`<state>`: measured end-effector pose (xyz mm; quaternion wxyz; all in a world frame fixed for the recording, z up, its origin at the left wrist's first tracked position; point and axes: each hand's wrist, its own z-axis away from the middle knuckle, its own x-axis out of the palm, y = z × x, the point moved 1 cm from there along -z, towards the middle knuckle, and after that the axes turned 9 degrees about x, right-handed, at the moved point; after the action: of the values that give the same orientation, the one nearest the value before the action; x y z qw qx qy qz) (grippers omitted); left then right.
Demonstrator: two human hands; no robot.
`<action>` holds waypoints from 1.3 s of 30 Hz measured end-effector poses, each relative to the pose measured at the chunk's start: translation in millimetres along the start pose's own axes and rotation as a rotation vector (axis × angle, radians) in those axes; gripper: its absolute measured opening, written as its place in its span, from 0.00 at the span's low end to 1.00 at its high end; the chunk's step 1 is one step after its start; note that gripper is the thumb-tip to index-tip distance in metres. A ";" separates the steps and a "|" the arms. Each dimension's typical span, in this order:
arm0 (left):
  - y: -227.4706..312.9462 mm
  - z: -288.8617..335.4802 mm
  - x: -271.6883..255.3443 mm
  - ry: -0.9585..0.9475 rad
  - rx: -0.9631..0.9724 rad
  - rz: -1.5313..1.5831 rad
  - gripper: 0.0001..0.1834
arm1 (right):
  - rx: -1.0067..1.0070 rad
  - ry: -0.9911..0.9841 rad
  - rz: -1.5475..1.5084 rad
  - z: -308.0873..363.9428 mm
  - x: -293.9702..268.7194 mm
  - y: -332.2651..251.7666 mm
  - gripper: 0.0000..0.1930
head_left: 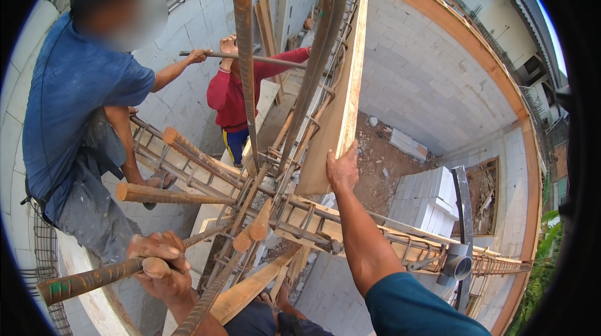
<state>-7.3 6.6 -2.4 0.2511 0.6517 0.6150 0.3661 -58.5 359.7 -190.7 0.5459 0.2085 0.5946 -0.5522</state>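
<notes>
My left hand [164, 267] is closed round a rusty steel rebar [94, 280] with a green-marked end, at the lower left. My right arm reaches forward, and my right hand [343, 169] grips the top edge of an upright wooden formwork board [341, 92]. Between my hands several thick rebars cross and stick out of a beam cage [269, 176]. Two tall rebars [244, 54] rise beyond the crossing. The fingers on the far side of the board are partly hidden.
At the left a person in a blue shirt [75, 86] sits on the wall, holding a thin bar [275, 59]. Below, another person in red [228, 98] has arms raised near it. White blocks [426, 198] stand on the debris-strewn ground. A grey pipe [458, 266] lies right.
</notes>
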 end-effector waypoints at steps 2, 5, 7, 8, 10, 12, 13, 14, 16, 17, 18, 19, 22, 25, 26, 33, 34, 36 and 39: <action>0.2 -0.1 0.5 0.008 -0.002 -0.010 0.28 | 0.001 -0.005 -0.014 -0.3 -0.1 0.0 0.42; 1.3 0.2 1.2 0.019 -0.012 -0.021 0.28 | 0.006 -0.021 -0.040 0.7 -1.7 -0.8 0.42; 1.6 0.2 1.5 0.027 -0.023 -0.009 0.28 | 0.007 -0.013 -0.043 1.9 -3.2 -1.7 0.42; 1.7 0.2 1.4 0.028 -0.018 -0.020 0.28 | 0.009 -0.020 -0.045 2.5 -3.7 -2.2 0.42; 1.8 0.1 1.2 0.028 -0.026 0.001 0.29 | 0.013 -0.033 -0.052 3.3 -4.9 -2.5 0.42; 1.7 -0.3 0.9 0.021 -0.019 -0.013 0.29 | 0.019 -0.051 -0.034 3.1 -5.4 -2.5 0.42; 1.5 -0.1 1.1 0.022 -0.019 -0.006 0.29 | 0.020 -0.047 -0.033 2.9 -5.2 -2.3 0.42; 1.4 -0.1 1.2 0.024 -0.018 -0.015 0.29 | 0.015 -0.046 -0.031 2.5 -4.9 -2.1 0.42; 1.8 0.5 1.8 0.035 -0.020 -0.008 0.29 | 0.008 -0.025 -0.042 2.4 -3.6 -1.0 0.42; 1.9 0.4 2.2 0.040 -0.020 -0.025 0.29 | 0.002 -0.014 -0.027 2.1 -2.8 -0.7 0.42; 2.1 0.5 2.6 0.044 -0.018 -0.027 0.29 | -0.003 -0.003 -0.015 2.1 -1.7 -0.3 0.42; 2.4 0.1 2.7 0.043 -0.022 -0.020 0.29 | -0.008 0.009 -0.003 1.8 -0.9 0.1 0.42; 2.7 -1.6 2.4 0.029 -0.022 -0.006 0.29 | -0.013 0.017 0.010 1.2 1.3 0.6 0.42; 2.3 -1.6 2.2 0.039 -0.017 -0.013 0.29 | -0.014 0.023 0.027 0.5 1.6 0.0 0.42; 2.1 -1.4 2.0 0.039 -0.016 -0.013 0.29 | -0.005 0.010 0.016 0.4 1.4 -0.4 0.42; 1.2 -3.4 3.2 0.031 -0.017 0.022 0.29 | 0.027 -0.018 0.002 1.6 -2.5 -2.4 0.42; 1.2 -4.1 4.3 0.031 -0.021 0.022 0.29 | 0.021 -0.013 -0.012 2.2 -2.9 -2.5 0.42; 1.2 -5.9 6.3 0.030 -0.015 0.051 0.29 | 0.017 -0.002 -0.027 2.6 -3.1 -2.4 0.42; 0.5 -6.5 8.0 0.027 -0.005 0.055 0.30 | 0.034 -0.028 -0.029 0.6 -2.2 -1.2 0.42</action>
<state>-12.3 13.7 3.3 0.2343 0.6629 0.5992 0.3830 -58.6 359.6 -188.1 0.5425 0.2013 0.5805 -0.5729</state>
